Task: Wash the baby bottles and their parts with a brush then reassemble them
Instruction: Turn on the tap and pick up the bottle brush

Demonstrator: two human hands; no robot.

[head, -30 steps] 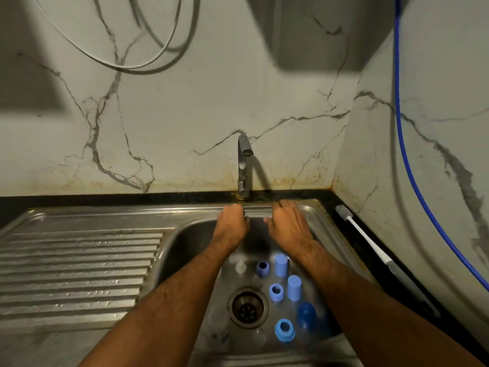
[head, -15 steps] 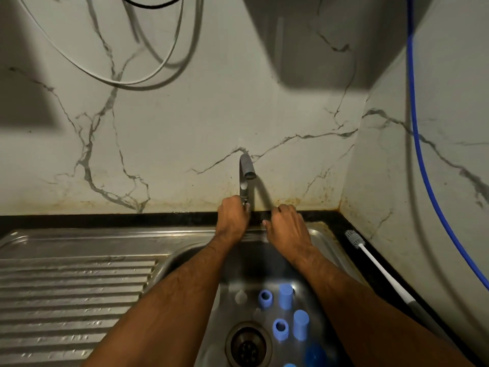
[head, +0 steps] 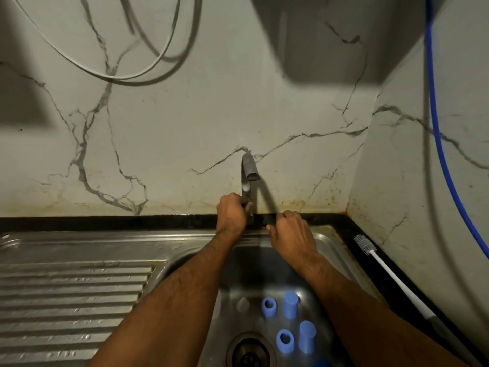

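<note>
Blue bottle parts (head: 290,323) sit in the sink (head: 328,250) basin near the drain, at 6 o'clock from both hands. Brush (head: 391,279) lies on the counter at 4 o'clock of the right hand. Left hand (head: 232,214) grips the tap (head: 247,178) base, fingers curled. Right hand (head: 291,231) rests on the sink's back rim, apparently holding nothing.

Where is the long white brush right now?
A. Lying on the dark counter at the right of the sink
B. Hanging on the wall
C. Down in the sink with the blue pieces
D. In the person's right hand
A: the brush lies on the dark counter to the right of the sink, and neither hand touches it.
</note>
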